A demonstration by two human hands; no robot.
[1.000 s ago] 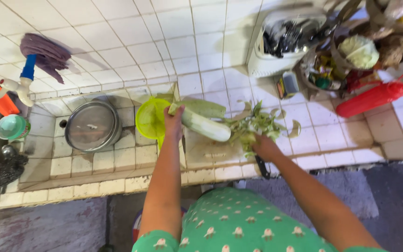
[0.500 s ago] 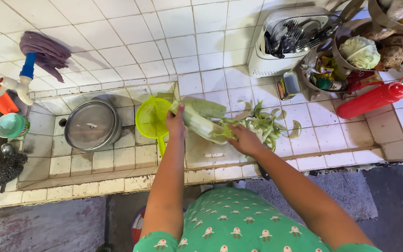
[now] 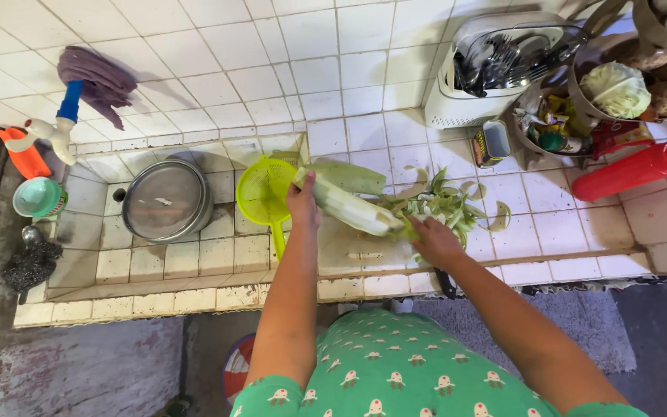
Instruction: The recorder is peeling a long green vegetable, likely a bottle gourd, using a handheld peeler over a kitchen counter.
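White tile runs under everything, wall and table (image 3: 550, 232) alike. Far left sit an orange bottle (image 3: 25, 154), a teal cup (image 3: 38, 197) and a dark wire scourer (image 3: 32, 262); a purple rag (image 3: 98, 77) hangs above them on the wall. Next comes the sunken tiled sink (image 3: 79, 255) with a steel pot lid (image 3: 167, 201) lying in it, and at its right edge a yellow-green strainer (image 3: 264, 193), handle toward the person.

At the middle, the left hand (image 3: 303, 207) wraps its grip around the upper end of a long pale green gourd (image 3: 353, 208), fingers closed on it, apparently to steady it. The gourd lies low over the table beside the strainer, its long axis slanting from upper left, by the left hand, down to the lower right, where it points at the right hand (image 3: 435, 241). That hand's grip is closed at the gourd's lower tip, probably on a peeler or knife, though I cannot make out the tool. Green peel strips (image 3: 457, 205) are piled just beyond, where they would fall clear of the sink.

Further right stand a small tin (image 3: 494, 143), a white cutlery rack (image 3: 496, 69), a basket with a cabbage (image 3: 617, 89), and a red squeeze bottle (image 3: 631, 171) lying flat.
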